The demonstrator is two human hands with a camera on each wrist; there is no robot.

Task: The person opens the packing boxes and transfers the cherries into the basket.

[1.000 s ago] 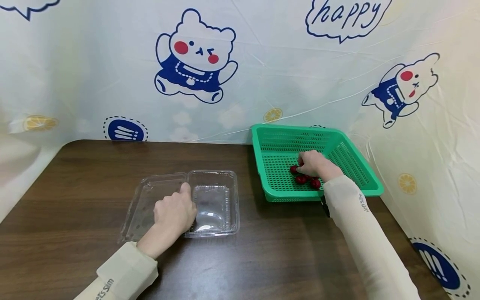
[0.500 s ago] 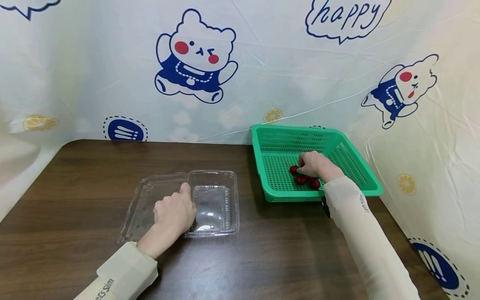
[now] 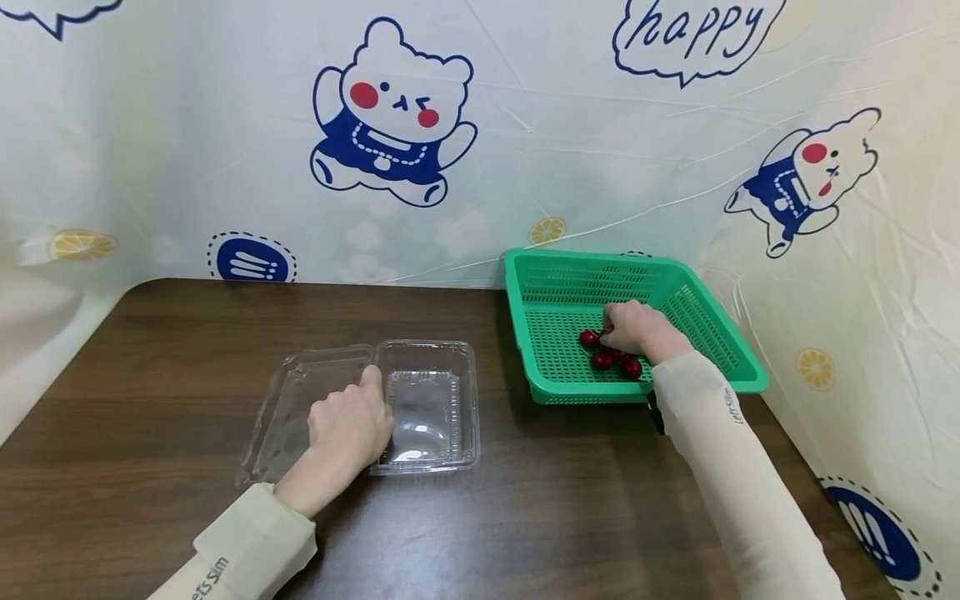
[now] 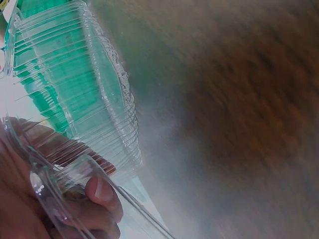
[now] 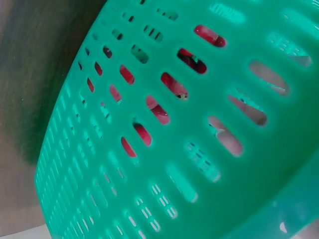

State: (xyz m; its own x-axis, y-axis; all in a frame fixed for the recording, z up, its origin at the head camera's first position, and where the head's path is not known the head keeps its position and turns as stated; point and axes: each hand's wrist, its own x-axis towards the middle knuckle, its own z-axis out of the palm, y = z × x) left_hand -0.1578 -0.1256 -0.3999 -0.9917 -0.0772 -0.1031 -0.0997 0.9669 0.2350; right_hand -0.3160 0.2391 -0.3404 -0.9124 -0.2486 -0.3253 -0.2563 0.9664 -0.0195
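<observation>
My left hand (image 3: 351, 425) grips the hinge side of an open clear plastic clamshell container (image 3: 467, 417), its thumb along the inner edge of the base. In the left wrist view, curled fingers (image 4: 102, 199) show through the clear plastic. Off to the right, my right hand (image 3: 637, 327) reaches into a green plastic basket (image 3: 525, 350), fingers curled down at a small group of dark red cherries (image 3: 602, 359). It pinches a cherry, mostly hidden behind the fingers. Through the slotted basket wall (image 5: 164, 149), the right wrist view shows bits of red cherries and fingers.
The container's flat lid (image 3: 300, 392) lies folded out to the left on the brown wooden table (image 3: 480, 533). A printed sheet (image 3: 525, 142) hangs behind the table and along its right side, close to the basket.
My right hand has shifted slightly to the right inside the basket, baring a little more of the cherries. My left hand and the container have stayed still.
</observation>
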